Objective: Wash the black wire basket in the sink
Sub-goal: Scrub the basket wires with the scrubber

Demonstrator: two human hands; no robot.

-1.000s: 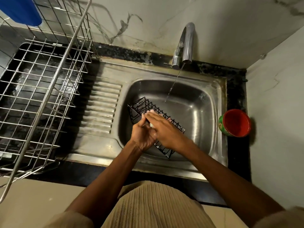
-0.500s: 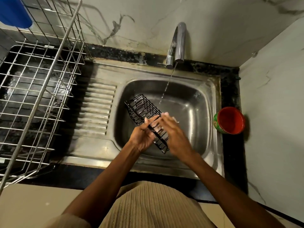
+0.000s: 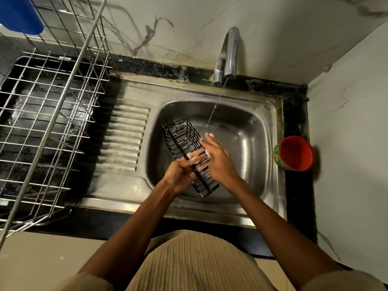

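Black wire basket [image 3: 184, 148]: held tilted over the sink [image 3: 247, 148] bowl. Left hand [image 3: 182, 175] grips its middle, fingers curled round the wires. Right hand [image 3: 218, 157], fingers straight, presses its side opposite. Tap [image 3: 230, 53] stream falls just beyond. Red cup [image 3: 295, 153] farther right.

I count one black wire basket [image 3: 190, 156], one steel sink [image 3: 270, 127], one tap [image 3: 230, 53] with one thin water stream [image 3: 216, 101]. Two hands: left hand [image 3: 180, 175], right hand [image 3: 219, 158]. One red cup [image 3: 295, 153], one silver dish rack [image 3: 52, 114], one blue container [image 3: 20, 14].
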